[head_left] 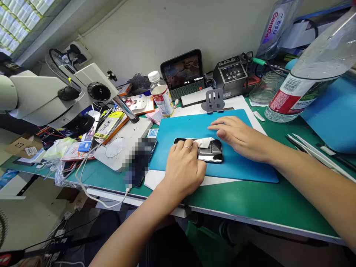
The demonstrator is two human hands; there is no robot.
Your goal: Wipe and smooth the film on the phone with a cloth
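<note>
A smartphone with a dark, glossy screen lies flat on the blue mat. My left hand covers its left part, fingers curled down onto the screen; a ring is on one finger. From under these fingers a crumpled white tissue sticks out across the phone's upper edge. The fingertips themselves are hidden. My right hand hovers over the mat just right of the phone, fingers stretched out and thumb apart, holding nothing.
Left of the mat lies a second phone, partly pixelated, beside a microscope on a white base. Behind stand a small bottle, a lit display, a grey stand and a black device. A large water bottle and tweezers are at right.
</note>
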